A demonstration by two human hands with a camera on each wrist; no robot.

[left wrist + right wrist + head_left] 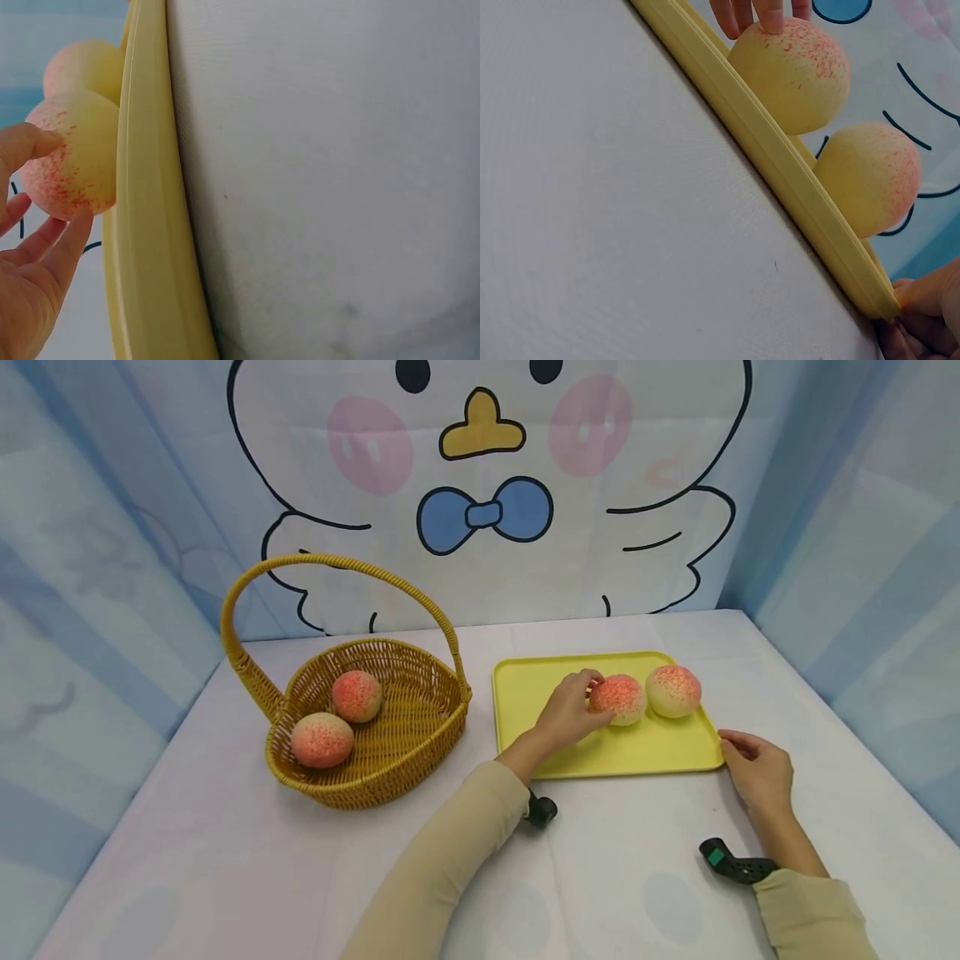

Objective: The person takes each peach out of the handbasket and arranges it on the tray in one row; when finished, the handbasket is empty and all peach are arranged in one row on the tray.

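Observation:
Two peaches sit side by side on a yellow tray (540,693). My left hand (567,710) holds the left peach (620,700), thumb on one side and fingers on the other; the left wrist view shows thumb and fingertips against its speckled skin. The right peach (673,691) is close beside it, near the tray's right end. At the tray's near right corner my right hand (759,772) pinches the rim (881,300) between thumb and fingers. Both peaches are pale yellow with red speckles.
A woven basket (405,777) with a tall arched handle (352,562) stands left of the tray. Inside it lie two more peaches, one farther back (357,697) and one nearer (322,741). A printed curtain (480,577) closes off the back of the white table.

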